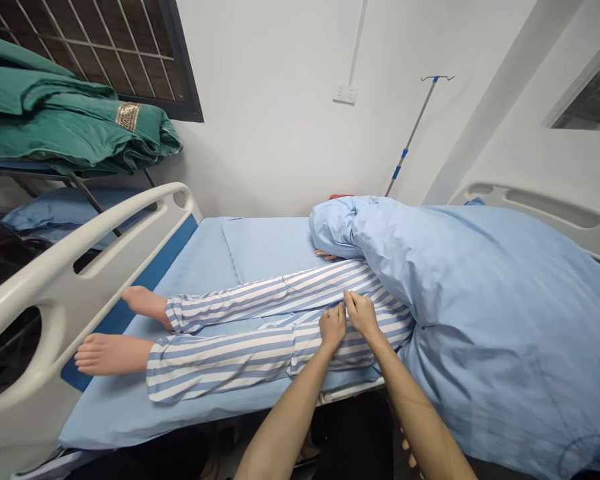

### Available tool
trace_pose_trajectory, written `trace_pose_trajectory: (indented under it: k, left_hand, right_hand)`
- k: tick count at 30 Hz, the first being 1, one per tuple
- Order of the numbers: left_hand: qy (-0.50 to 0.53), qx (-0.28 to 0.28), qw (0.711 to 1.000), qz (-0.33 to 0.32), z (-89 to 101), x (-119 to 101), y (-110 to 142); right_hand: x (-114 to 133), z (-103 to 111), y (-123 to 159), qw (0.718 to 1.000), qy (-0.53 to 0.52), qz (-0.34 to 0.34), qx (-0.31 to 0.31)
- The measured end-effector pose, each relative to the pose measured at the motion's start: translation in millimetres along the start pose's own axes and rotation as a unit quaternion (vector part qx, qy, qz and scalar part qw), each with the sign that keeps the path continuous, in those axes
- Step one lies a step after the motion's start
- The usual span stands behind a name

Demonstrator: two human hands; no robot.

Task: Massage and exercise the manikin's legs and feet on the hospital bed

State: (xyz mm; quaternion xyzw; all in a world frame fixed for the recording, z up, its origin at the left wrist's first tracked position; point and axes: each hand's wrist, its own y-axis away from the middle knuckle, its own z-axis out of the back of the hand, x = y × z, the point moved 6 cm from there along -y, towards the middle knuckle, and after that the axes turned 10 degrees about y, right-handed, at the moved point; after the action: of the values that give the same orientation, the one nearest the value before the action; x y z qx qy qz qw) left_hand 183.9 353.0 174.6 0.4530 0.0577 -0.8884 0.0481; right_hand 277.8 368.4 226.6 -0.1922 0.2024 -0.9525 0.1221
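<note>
We observed the left hand [333, 325] and the right hand [361, 312] curled closed, side by side over the upper legs of the striped trousers [225, 360]; we could not tell whether either had cloth pinched in it. We found the trousers on a figure lying on the blue bed sheet [265, 240], bare feet [115, 354] near the footboard [55, 293], with a bunched blue quilt [495, 300] covering the waist end. We noted an IV pole [414, 133] near the wall [275, 133], beyond the quilt.
</note>
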Motion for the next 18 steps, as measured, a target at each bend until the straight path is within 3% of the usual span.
trace_pose_trajectory:
  k: [4,7,14,18]
  left_hand:
    - [0.01,-0.004,1.0,-0.001,-2.6,2,-1]
    - [0.008,-0.009,1.0,-0.002,-4.2,2,0]
    - [0.025,0.001,1.0,0.011,0.3,-2,2]
    - [0.104,-0.057,0.993,0.026,16.9,-14,-13]
  right_hand:
    - [-19,-33,20,0.997,0.052,-0.048,0.01]
    - [-26,-45,31,0.993,0.091,-0.074,-0.002]
    - [-31,-34,25,0.992,-0.001,-0.121,-0.037]
    - [-33,-26,24,0.983,-0.08,-0.145,-0.08]
